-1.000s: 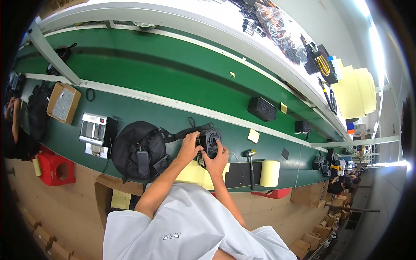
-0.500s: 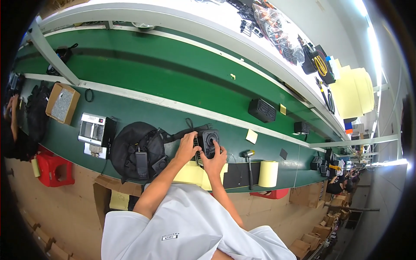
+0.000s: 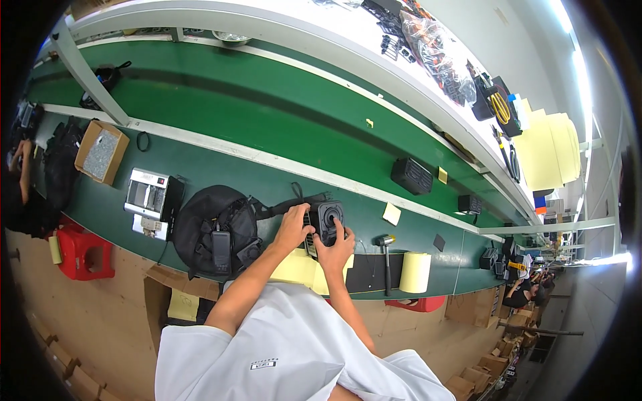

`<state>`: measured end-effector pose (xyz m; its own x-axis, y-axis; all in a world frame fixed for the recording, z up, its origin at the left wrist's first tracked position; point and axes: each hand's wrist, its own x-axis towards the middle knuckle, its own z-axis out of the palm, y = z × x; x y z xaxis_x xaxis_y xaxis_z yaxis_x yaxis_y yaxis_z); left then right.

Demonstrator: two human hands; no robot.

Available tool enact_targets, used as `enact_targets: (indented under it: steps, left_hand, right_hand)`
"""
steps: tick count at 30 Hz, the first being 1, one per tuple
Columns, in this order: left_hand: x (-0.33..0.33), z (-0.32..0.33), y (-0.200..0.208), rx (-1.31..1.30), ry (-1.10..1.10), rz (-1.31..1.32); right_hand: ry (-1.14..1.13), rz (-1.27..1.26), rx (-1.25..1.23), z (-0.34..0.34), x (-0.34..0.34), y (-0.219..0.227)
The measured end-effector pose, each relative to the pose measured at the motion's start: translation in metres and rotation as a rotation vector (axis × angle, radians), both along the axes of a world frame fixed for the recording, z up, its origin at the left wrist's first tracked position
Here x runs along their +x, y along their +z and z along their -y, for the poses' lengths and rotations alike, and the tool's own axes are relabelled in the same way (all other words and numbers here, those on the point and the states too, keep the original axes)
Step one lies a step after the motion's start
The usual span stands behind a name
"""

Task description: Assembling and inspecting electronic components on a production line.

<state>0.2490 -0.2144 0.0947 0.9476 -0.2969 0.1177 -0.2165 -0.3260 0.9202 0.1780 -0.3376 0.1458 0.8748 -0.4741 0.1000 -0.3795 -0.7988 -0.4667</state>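
Between my two hands is a black boxy housing (image 3: pixel 328 212) with a round ring on its face, like a small speaker. My left hand (image 3: pixel 293 228) grips its left side, fingers curled over the edge. My right hand (image 3: pixel 336 254) closes on its near end, with fingertips against the ringed face and the thumb at the side. Under and beside the hands lie yellow sheets (image 3: pixel 298 269). Left of them rests a round black bag (image 3: pixel 212 200) with straps, a black handheld device (image 3: pixel 221 252) on top.
A hammer (image 3: pixel 386 264) lies on a black mat beside a yellow paper roll (image 3: pixel 415 273). Further left stand a silver-and-black machine (image 3: pixel 152 200) and a carton of small parts (image 3: pixel 101 155). Black speaker-like boxes (image 3: pixel 412 176) sit on the green belt. A white-edged shelf (image 3: pixel 281 37) overhangs the bench.
The whole view has shifted slightly, so bench items appear a little further right. Both hands keep their grip on the black housing; the right fingers have moved only slightly on its face.
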Motion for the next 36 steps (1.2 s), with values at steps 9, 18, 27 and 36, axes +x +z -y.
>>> enact_targets:
  steps: [9, 18, 27, 36]
  left_hand:
    - [-0.001, -0.001, 0.005, 0.006, 0.007, 0.003]
    - [-0.001, -0.001, -0.001, -0.054, 0.039, -0.098]
    - [0.006, -0.006, -0.007, -0.285, 0.103, -0.272]
    - [0.029, -0.02, -0.004, 0.198, 0.113, 0.252]
  right_hand:
    - [-0.001, -0.007, 0.018, 0.002, 0.0, 0.001]
    - [0.013, -0.014, -0.017, 0.0, 0.002, -0.005]
    - [0.035, -0.119, -0.048, -0.004, 0.006, 0.004]
    - [0.048, -0.18, -0.105, -0.006, 0.007, 0.006]
